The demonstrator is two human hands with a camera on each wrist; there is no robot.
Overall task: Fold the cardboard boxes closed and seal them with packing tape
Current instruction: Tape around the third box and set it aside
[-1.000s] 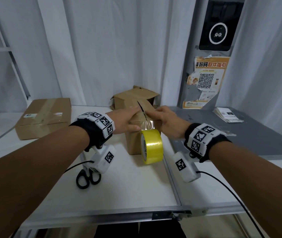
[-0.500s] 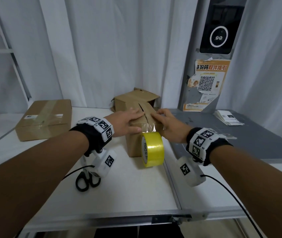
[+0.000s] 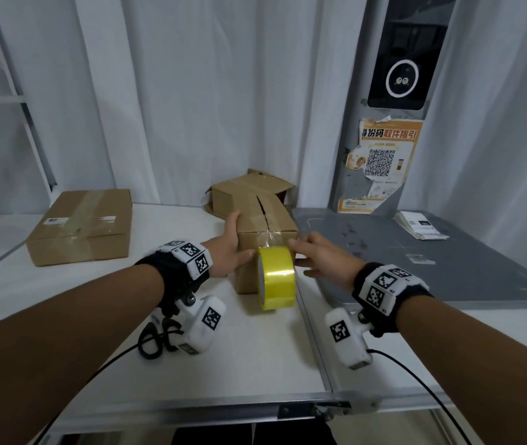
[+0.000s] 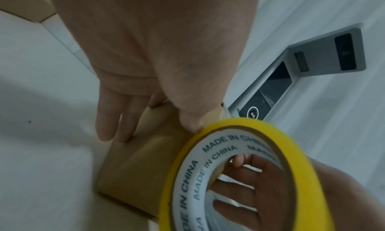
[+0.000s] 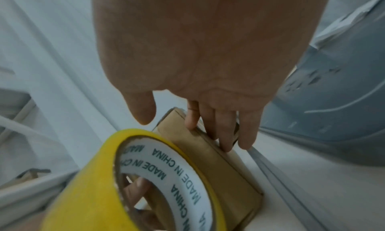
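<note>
A small brown cardboard box (image 3: pixel 267 226) stands in the middle of the white table, its top flaps folded down with a slit between them. A clear tape strip (image 3: pixel 270 239) crosses its front top edge. From that strip a yellow tape roll (image 3: pixel 276 277) hangs against the front face. My left hand (image 3: pixel 228 248) lies along the box's left side with straight fingers (image 4: pixel 112 119), its thumb on the front corner. My right hand (image 3: pixel 316 255) touches the right side with straight fingers (image 5: pixel 225 132), thumb free above the roll (image 5: pixel 89 177).
A flat taped box (image 3: pixel 79 226) lies at the far left. Another brown box (image 3: pixel 249 187) with raised flaps sits right behind the small one. Black scissors (image 3: pixel 153 342) lie under my left wrist. A grey mat (image 3: pixel 432 258) and a paper stack (image 3: pixel 419 224) are on the right.
Both hands have come off the box's top flaps and dropped to its left and right sides. The roll still hangs at the front.
</note>
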